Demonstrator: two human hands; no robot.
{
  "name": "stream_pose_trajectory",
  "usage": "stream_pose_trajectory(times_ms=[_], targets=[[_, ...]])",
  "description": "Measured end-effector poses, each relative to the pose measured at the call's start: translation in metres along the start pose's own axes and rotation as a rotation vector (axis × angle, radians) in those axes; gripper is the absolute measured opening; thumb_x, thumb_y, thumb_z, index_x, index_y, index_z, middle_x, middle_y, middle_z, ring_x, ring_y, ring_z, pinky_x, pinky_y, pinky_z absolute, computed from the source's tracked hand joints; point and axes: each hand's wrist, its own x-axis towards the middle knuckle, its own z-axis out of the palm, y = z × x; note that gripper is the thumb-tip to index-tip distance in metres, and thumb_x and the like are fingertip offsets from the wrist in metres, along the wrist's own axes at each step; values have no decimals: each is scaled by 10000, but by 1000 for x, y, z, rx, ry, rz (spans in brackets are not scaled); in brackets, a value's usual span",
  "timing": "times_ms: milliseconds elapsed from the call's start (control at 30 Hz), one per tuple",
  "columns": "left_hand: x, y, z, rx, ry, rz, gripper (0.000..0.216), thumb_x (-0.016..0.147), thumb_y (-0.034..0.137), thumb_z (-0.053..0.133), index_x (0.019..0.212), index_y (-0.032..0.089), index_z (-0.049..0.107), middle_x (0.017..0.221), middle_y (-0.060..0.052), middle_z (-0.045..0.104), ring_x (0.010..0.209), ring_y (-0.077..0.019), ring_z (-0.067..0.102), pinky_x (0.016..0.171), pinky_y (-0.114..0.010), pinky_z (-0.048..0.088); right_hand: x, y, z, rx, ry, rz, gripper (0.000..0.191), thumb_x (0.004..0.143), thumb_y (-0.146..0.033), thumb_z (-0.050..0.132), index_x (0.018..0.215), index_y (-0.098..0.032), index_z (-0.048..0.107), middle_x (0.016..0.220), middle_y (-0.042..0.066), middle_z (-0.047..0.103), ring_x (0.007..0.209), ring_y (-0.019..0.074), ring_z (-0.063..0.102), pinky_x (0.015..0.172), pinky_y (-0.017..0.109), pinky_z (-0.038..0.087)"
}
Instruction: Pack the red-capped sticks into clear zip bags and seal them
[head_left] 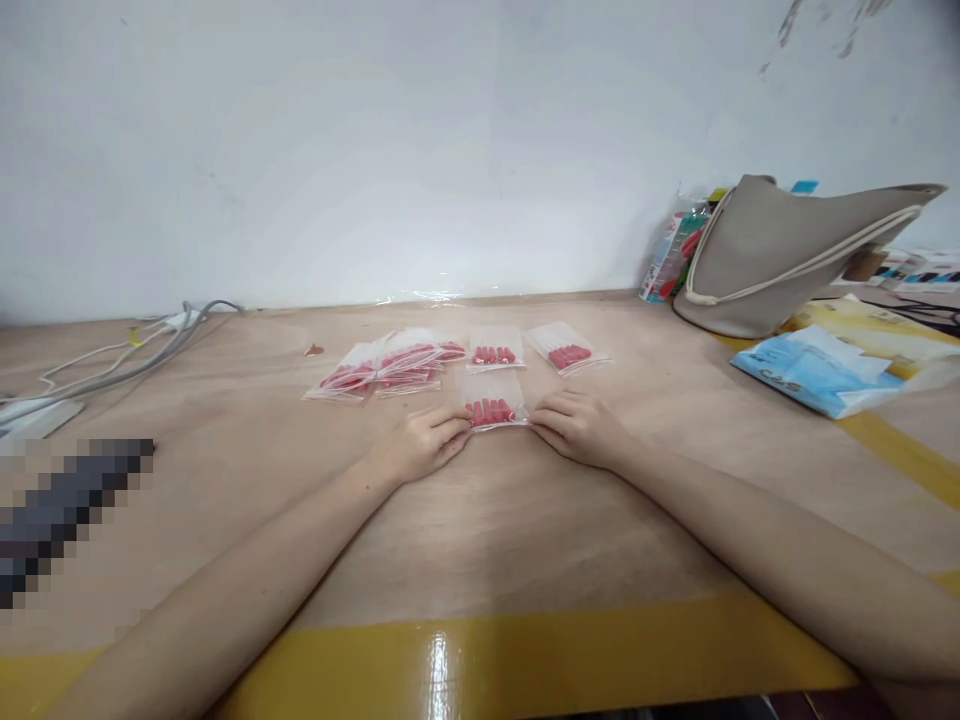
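A small clear plastic bag (pixel 489 385) lies flat on the table in front of me, with several short red pieces (pixel 491 411) in a row along its near edge. My left hand (pixel 429 443) pinches its near left corner, fingers closed. At the near right corner, the closed fingertips of my right hand (pixel 581 428) grip the same bag. Just beyond it lies another clear bag (pixel 495 347) with similar red pieces. A third bag (pixel 568 350) rests at an angle to the right. Further left is an overlapping pile of such bags (pixel 386 365).
A grey drawstring bag (pixel 787 255) leans by the wall at right, near a blue tissue pack (pixel 814 370). Cables (pixel 161 340) run along the left side, above a dark pixelated object (pixel 71 515). Yellow tape (pixel 450 650) covers the table's front edge. A reddish scrap (pixel 314 350) lies left of the pile.
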Motion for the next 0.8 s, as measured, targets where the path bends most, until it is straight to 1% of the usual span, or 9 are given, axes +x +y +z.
stream_pose_trajectory(times_ms=[133,300,367,433,500,567,633,800], targets=[[5,3,-5,4,-19,61,110,877,165,501,830,154,601,865,-41,689,752,-130,663,698,-231,546,3,-1,0,-14,-25,-1,206,887,-180,463,748,-165,615,717,28,647,643,126,561,609,280,356],[6,1,-7,-25,-55,53,98,866,129,502,823,145,588,876,-50,685,757,-138,656,700,-241,540,5,-1,0,-30,-29,-6,203,880,-179,470,741,-163,617,713,23,647,647,125,555,613,285,335],[6,0,-5,-54,-67,15,77,854,141,518,823,150,588,908,-56,681,787,-150,653,705,-253,539,6,-1,0,-30,-20,1,194,881,-197,477,755,-166,620,726,26,651,665,129,555,618,285,333],[8,1,0,-88,-53,-45,61,843,169,541,871,155,594,938,-65,673,826,-163,647,727,-269,538,8,-2,1,-25,-8,7,179,880,-213,487,776,-168,626,744,31,654,690,136,556,629,286,335],[12,6,6,-121,-21,-78,118,840,188,552,946,158,595,957,-71,666,862,-166,640,761,-279,537,11,-4,4,-20,-1,3,178,879,-217,490,782,-167,630,738,32,651,690,140,552,638,287,336],[17,12,12,-137,-10,-67,131,854,183,535,966,164,599,966,-68,663,880,-160,637,787,-279,536,14,-7,7,-17,-1,-9,187,880,-210,485,773,-167,632,714,30,642,678,141,548,641,289,334],[22,18,16,-129,-14,-44,120,869,169,509,936,163,608,955,-64,665,895,-160,635,801,-282,535,18,-11,10,-10,8,-16,195,881,-207,479,771,-163,634,708,31,637,676,143,547,640,290,333],[26,22,18,-74,-9,-24,128,875,151,486,864,143,613,883,-64,671,847,-168,637,774,-290,542,23,-21,15,25,-13,6,210,892,-220,459,799,-156,635,729,39,635,678,145,546,633,292,328]])
